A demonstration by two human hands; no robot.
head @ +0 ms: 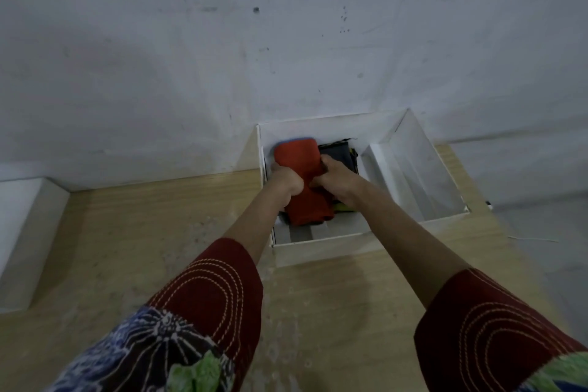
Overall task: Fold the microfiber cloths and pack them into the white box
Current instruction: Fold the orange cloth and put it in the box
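Hands [288, 180] [334, 177] apparently press red cloth [300, 169] into box [318, 247].

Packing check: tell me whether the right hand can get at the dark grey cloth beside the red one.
Probably yes. The right hand already rests against the dark grey cloth inside the white box, and nothing covers that cloth's top.

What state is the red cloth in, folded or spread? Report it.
Folded. The red microfiber cloth is a compact rectangle with a rounded far edge, lying inside the white cardboard box, with the left hand and right hand on it.
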